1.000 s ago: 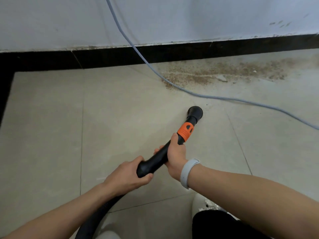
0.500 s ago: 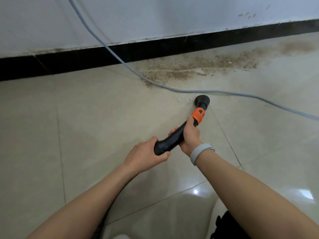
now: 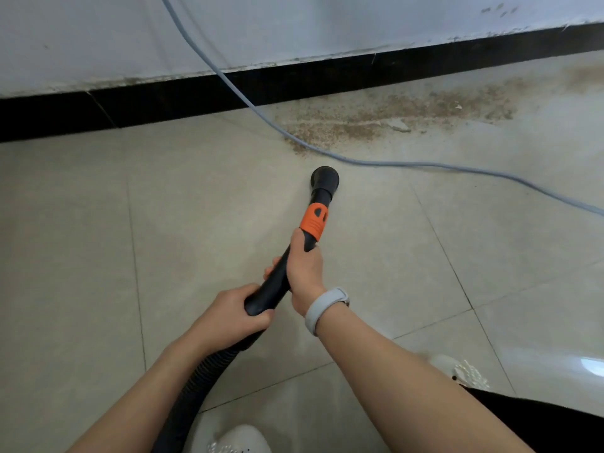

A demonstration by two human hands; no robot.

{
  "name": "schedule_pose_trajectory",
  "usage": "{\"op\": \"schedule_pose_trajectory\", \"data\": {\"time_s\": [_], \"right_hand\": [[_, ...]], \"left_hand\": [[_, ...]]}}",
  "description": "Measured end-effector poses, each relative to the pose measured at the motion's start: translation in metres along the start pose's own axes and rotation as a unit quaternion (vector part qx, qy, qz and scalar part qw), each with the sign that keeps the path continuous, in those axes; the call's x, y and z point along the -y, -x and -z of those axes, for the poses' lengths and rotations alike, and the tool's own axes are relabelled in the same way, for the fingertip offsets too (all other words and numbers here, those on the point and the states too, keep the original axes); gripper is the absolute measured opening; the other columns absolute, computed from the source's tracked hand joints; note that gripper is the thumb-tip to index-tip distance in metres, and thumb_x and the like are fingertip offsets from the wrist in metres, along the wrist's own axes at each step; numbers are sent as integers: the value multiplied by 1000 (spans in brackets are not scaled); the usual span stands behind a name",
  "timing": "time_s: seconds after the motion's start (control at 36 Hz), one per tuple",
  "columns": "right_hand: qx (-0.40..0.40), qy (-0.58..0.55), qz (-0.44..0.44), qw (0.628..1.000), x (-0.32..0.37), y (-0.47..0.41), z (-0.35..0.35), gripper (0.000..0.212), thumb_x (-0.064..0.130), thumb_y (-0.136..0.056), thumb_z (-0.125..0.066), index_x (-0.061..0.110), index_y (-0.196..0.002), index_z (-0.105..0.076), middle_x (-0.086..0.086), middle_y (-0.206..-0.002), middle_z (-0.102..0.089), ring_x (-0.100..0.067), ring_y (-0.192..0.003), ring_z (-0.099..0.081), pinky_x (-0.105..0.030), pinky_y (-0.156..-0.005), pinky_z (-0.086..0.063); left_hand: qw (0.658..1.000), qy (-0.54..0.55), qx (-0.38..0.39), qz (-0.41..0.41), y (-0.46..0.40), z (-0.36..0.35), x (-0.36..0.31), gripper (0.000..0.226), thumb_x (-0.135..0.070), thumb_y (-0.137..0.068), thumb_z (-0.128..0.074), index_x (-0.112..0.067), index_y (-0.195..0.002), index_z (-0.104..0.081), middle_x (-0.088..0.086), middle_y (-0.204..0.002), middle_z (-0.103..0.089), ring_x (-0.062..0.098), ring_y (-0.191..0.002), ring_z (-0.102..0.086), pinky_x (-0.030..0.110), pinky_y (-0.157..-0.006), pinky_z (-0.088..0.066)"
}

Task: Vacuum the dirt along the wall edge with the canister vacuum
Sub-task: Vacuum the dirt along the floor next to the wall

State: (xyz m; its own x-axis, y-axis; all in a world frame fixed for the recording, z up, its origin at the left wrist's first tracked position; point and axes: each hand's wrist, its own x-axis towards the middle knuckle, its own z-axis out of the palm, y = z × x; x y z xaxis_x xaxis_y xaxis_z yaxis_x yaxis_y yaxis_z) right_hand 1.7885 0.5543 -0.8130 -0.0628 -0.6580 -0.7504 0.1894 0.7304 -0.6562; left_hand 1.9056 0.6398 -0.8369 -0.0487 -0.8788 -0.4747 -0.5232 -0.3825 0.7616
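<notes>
A person holds a black vacuum wand (image 3: 287,273) in both hands. The left hand (image 3: 233,317) grips its rear end where the ribbed hose (image 3: 199,380) joins; the right hand (image 3: 304,269) wraps it just below an orange collar (image 3: 313,220). The round nozzle (image 3: 324,180) sits on bare floor (image 3: 98,223), near a grey cable (image 3: 392,164). Beyond the cable, brown dirt (image 3: 408,112) lies in a band along the black baseboard (image 3: 196,93), apparently untouched, so nearly all the vacuuming seems left to do.

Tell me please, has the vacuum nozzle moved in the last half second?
Yes, the nozzle shifted left, away from the grout line, toward the dirt patch's left end.
</notes>
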Motion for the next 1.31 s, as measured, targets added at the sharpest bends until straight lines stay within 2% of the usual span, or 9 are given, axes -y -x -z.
{"op": "schedule_pose_trajectory", "data": {"time_s": [0.17,0.31,0.47,0.61,0.69,0.92,1.03,1.17,1.31], "right_hand": [[-69,-35,14,997,26,-14,45,30,41,-99,-47,13,-90,-44,-11,-69,-55,-22,-44,-58,-27,-44,-50],[-124,-84,22,988,51,-30,84,33,43,-98,-48,12,-84,-43,-10,-68,-54,-22,-44,-58,-31,-48,-52],[-133,-132,15,982,79,-50,100,37,45,-98,-49,9,-89,-42,-13,-78,-56,-27,-59,-60,-32,-47,-51],[-108,-134,3,985,83,-55,83,39,46,-97,-50,8,-94,-43,-13,-81,-58,-28,-60,-62,-34,-50,-53],[-88,-125,-2,988,72,-54,66,36,47,-96,-51,13,-87,-44,-13,-76,-58,-27,-53,-62,-34,-51,-54],[-22,-109,-16,994,43,-42,30,30,43,-95,-53,16,-91,-43,-13,-70,-54,-24,-37,-57,-33,-47,-53],[-28,-100,-7,995,45,-41,28,31,43,-95,-52,14,-90,-44,-13,-69,-55,-22,-36,-57,-31,-45,-52],[-72,-105,21,992,66,-49,54,33,45,-96,-50,12,-90,-44,-11,-68,-55,-21,-37,-58,-30,-44,-51],[-118,-123,29,985,92,-61,87,41,48,-94,-52,9,-89,-45,-13,-75,-58,-25,-51,-61,-31,-46,-52]], "left_hand": [[998,-26,59,-29,-30,-20,-42,28,-53,-55,-54,-28,-66,-50,-13,-57,-55,3,-54,-49,23,-56,-39],[985,-103,113,-74,-60,-36,-86,16,-42,-76,-63,-32,-78,-52,-6,-79,-63,16,-74,-59,27,-60,-43],[983,-142,80,-88,-83,-38,-115,28,-42,-80,-61,-25,-102,-57,1,-91,-68,24,-84,-62,36,-76,-52],[986,-144,52,-67,-84,-23,-110,26,-43,-77,-59,-28,-99,-57,-1,-85,-67,23,-79,-63,35,-74,-54],[992,-118,30,-44,-72,-15,-96,27,-46,-70,-55,-32,-93,-57,-5,-76,-65,20,-68,-64,33,-64,-54],[994,-100,-31,-19,-41,-3,-54,33,-58,-60,-46,-39,-86,-53,-14,-61,-60,4,-52,-56,26,-52,-45],[995,-90,-44,-26,-39,-3,-57,32,-59,-58,-45,-39,-82,-53,-13,-61,-60,6,-57,-58,26,-53,-45],[996,-86,0,-39,-58,-13,-89,31,-52,-61,-49,-33,-84,-57,-6,-69,-64,18,-64,-62,31,-60,-53],[989,-121,38,-69,-81,-28,-124,34,-52,-63,-49,-30,-88,-57,-5,-79,-66,20,-75,-62,32,-69,-53]]}}
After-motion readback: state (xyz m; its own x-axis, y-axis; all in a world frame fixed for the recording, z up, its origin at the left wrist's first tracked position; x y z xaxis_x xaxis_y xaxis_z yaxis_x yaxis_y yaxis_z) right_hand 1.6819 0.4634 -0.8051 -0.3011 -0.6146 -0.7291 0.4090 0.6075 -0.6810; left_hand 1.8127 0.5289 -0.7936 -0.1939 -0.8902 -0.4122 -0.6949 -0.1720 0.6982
